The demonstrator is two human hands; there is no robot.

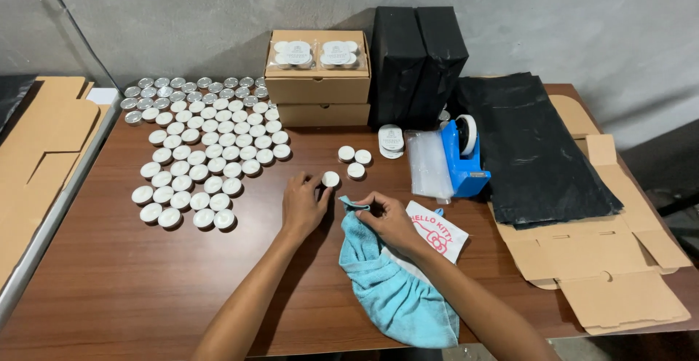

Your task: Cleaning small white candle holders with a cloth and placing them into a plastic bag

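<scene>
From above the table: the left hand (302,204) pinches a small white tealight (330,179) between fingertips, just left of the blue cloth (397,288). The right hand (389,219) grips that cloth's top edge, fingers closed on it. Three loose tealights (354,161) sit just beyond the cloth; the big cluster of tealights (200,157) lies well left.

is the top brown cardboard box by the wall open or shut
Shut: the upper brown cardboard box has its lid flat, with clear packs of white candles on top.

A brown wooden table (131,288) stands against a grey plastered wall (218,18).
</scene>
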